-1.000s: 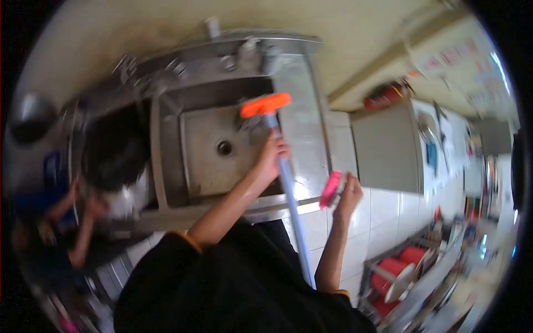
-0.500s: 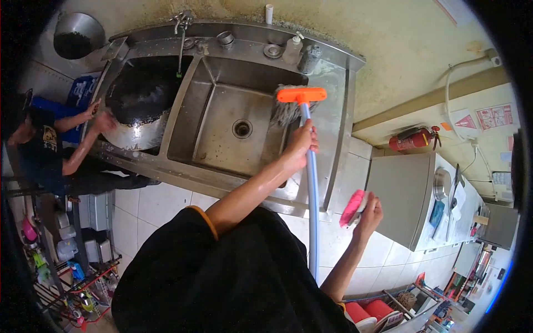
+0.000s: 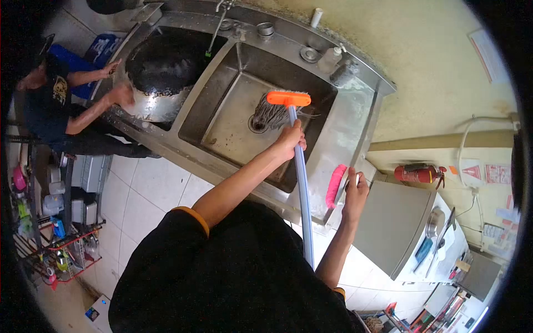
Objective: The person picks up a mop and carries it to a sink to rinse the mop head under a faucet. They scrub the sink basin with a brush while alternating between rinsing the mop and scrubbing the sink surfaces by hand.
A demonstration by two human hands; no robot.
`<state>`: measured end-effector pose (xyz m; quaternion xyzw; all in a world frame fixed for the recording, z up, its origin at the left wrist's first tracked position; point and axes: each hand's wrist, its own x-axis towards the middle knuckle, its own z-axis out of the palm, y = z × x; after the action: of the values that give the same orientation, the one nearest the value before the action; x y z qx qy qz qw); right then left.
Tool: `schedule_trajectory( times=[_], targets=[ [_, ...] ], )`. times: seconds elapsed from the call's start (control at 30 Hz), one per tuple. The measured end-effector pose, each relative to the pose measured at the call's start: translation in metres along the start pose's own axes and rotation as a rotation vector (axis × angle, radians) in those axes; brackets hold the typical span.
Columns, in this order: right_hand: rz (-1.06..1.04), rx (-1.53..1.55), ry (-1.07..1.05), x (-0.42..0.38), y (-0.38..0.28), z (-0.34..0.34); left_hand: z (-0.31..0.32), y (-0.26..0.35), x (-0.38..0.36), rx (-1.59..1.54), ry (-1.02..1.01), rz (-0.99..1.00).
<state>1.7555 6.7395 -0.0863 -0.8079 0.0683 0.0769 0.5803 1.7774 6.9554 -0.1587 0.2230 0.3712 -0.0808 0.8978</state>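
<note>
My left hand (image 3: 291,139) is closed round the pale blue handle (image 3: 303,194) of a mop, just below its orange head (image 3: 288,99). The grey mop strands (image 3: 270,114) hang down in the steel sink basin (image 3: 222,119), close to the drain. Held out over the right end of the counter is my right hand (image 3: 356,194), its fingers round a scrub brush with pink bristles (image 3: 335,186). The bristles face left, and most of the brush's grip is hidden by the fingers.
A co-worker (image 3: 55,105) stands at the left with hands on a large blackened wok (image 3: 166,66). A tap (image 3: 222,6), a soap bottle (image 3: 330,60) and small metal bowls line the sink's back ledge. A grey cabinet (image 3: 388,227) and a fire extinguisher (image 3: 419,173) are on the right.
The mop head has moved left, and its strands now lie nearer the drain. My right hand has come up with the pink brush, from over the floor to the counter's right end.
</note>
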Motion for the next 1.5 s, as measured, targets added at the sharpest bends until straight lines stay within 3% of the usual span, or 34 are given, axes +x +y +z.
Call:
schedule_trajectory(
  times=[0.17,0.37,0.43,0.5,0.57,0.6,0.63,0.73,0.83,0.87,0.97,1.1,1.2,1.3,1.33,1.4,1.5],
  targets=[
    [-0.036,0.127,0.067,0.009,-0.028,0.044,-0.003,0.022,-0.005,-0.057,-0.04,-0.019],
    [-0.027,-0.159,0.049,0.02,-0.052,0.113,-0.123,-0.019,0.063,-0.142,0.106,-0.268],
    [-0.066,-0.3,0.037,0.048,-0.015,0.145,-0.173,-0.043,0.104,-0.111,0.244,-0.283],
    [-0.361,-0.433,0.001,0.082,0.028,0.186,-0.238,-0.091,0.155,-0.045,0.322,-0.283],
    [-0.197,-0.418,-0.081,0.113,0.086,0.228,-0.314,-0.15,0.208,0.061,0.341,-0.273],
    [-0.244,-0.494,-0.116,0.126,0.118,0.246,-0.317,-0.163,0.196,0.01,0.296,-0.255],
    [-0.292,-0.561,-0.148,0.14,0.149,0.267,-0.319,-0.175,0.184,-0.042,0.25,-0.239],
    [-0.32,-0.641,-0.476,0.163,0.235,0.33,-0.267,-0.15,0.139,0.061,0.421,-0.4],
    [-0.338,-0.726,-0.765,0.165,0.271,0.374,-0.205,-0.1,0.097,0.17,0.602,-0.413],
    [-0.311,-0.702,-0.797,0.165,0.286,0.386,-0.211,-0.102,0.098,0.15,0.635,-0.395],
    [-0.4,-0.989,-0.732,0.161,0.311,0.412,-0.207,-0.096,0.089,0.009,0.651,-0.375],
    [-0.553,-0.679,-0.483,0.208,0.33,0.428,-0.163,-0.073,0.065,-0.117,0.613,-0.401],
    [-0.605,-0.77,-0.615,0.229,0.323,0.434,-0.143,-0.058,0.041,-0.264,0.581,-0.433],
    [-0.83,-0.94,-0.298,0.251,0.331,0.446,-0.149,-0.065,0.036,-0.393,0.456,-0.4],
    [-0.613,-0.923,-0.375,0.261,0.335,0.445,-0.15,-0.071,0.026,-0.435,0.409,-0.404],
    [-0.411,-1.201,-0.413,0.298,0.312,0.451,-0.128,-0.066,0.015,-0.401,0.487,-0.454],
    [-0.679,-0.991,-0.192,0.339,0.297,0.429,-0.108,-0.053,0.003,-0.324,0.512,-0.545]
  ],
)
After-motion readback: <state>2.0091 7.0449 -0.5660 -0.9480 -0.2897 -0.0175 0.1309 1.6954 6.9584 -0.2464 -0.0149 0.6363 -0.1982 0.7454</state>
